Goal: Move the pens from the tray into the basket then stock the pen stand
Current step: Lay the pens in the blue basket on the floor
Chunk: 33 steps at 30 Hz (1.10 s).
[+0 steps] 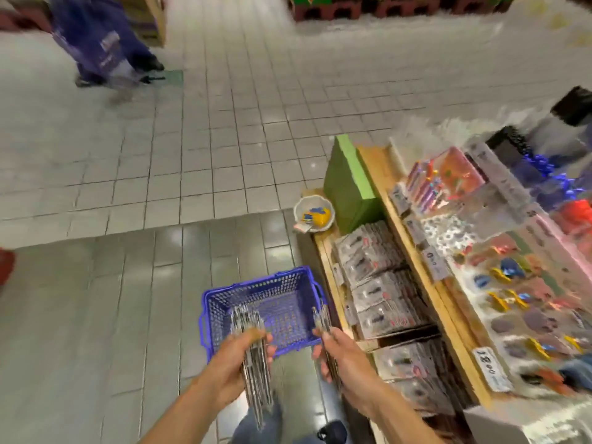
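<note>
- Left hand (238, 363) – fingers curled round a thick bundle of pens (254, 357), held lengthwise; tips reach fwd over the near rim of the basket, tails hang back past the wrist.
- Right hand (336, 354) – grips a smaller bunch of pens (321, 318), pointing up/fwd, just beside the basket's right near corner. Blurred, so can't count pens in either bunch.
- Blue basket (221, 302) – plastic mesh, sits on the tiled floor (160, 171) right in front of both hands, close against the wooden display shelf on its right. Inside looks bare where visible; near part is hidden behind the left bundle.
- Wooden display shelf (426, 283) – stepped, runs along the right side. Lower step: stacks of packed items (374, 267) in grey/clear wrapping. Upper step: colourful small goods and white price tags, one tag (490, 370) near the front edge; numbers too blurred to read.
- Small white bowl (314, 213) w/ blue + yellow bits sits at the shelf's far end, next to a green box (349, 184).
- Far left: another person (102, 43) in blue clothes on the floor, heavily blurred.
- Bottom centre: wearer's jeans leg and a dark shoe (333, 431) below the hands.
</note>
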Motion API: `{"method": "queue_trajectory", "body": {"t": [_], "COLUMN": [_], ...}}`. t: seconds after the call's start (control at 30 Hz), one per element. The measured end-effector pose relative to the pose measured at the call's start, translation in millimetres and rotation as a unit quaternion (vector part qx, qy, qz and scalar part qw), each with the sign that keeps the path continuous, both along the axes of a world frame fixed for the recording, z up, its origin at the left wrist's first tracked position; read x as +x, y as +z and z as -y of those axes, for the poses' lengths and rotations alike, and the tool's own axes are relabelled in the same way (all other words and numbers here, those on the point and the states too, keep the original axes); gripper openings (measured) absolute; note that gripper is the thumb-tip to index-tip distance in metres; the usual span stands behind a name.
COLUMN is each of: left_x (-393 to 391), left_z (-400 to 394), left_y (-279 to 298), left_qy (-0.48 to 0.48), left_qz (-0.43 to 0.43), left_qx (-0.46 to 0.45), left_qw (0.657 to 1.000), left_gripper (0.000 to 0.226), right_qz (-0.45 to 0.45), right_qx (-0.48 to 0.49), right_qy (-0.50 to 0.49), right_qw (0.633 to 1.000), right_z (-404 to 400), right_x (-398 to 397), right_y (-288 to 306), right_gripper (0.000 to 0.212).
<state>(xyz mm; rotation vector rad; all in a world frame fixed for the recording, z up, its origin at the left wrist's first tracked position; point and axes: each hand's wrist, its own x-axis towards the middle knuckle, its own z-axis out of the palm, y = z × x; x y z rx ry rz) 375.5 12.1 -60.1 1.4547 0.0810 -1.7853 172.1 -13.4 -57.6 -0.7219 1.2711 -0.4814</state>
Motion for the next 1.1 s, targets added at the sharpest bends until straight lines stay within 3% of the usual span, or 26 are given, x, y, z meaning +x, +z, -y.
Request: {"method": "queue_trajectory", "body": {"t": [0.17,0.3,0.47,0.67,0.77,0.9,1.03,1.1], "left_x": [47,63,67,32,11,-12,-28,-35], "left_z": [33,69,118,167,194,222,236,236], "left_y": [-64,-153,-336,-578,-673,-754,-784,-782], "left_qy": [0.013,-0.019,-0.017,-0.033,-0.071,-0.103,-0.116,-0.111], "left_qz": [0.007,0.034,0.075,0.130,0.180,0.224,0.216,0.222], "left_qx": [0.018,0.057,0.101,0.122,0.128,0.142,0.144,0.138], "left_qw": [1.000,0.998,0.992,0.983,0.973,0.959,0.959,0.959], "left_gripper": [0.011,0.009,0.007,0.013,0.029,0.029,0.070,0.076], "right_qz": [-0.024,-0.049,-0.122,-0.242,-0.309,-0.424,-0.461,-0.460], "right_qx": [0.050,0.080,0.098,0.117,0.107,0.066,0.019,0.015], "right_qy": [-0.008,-0.018,0.025,0.048,0.051,0.112,0.149,0.161], "right_qw": [0.998,0.995,0.987,0.962,0.944,0.896,0.875,0.873], "right_z": [44,84,129,173,194,217,210,205], "right_x": [58,84,100,100,98,100,105,105], "right_y": [-70,-165,-343,-588,-681,-748,-768,-767], "right_gripper": [0.017,0.018,0.008,0.023,0.031,0.036,0.044,0.047]}}
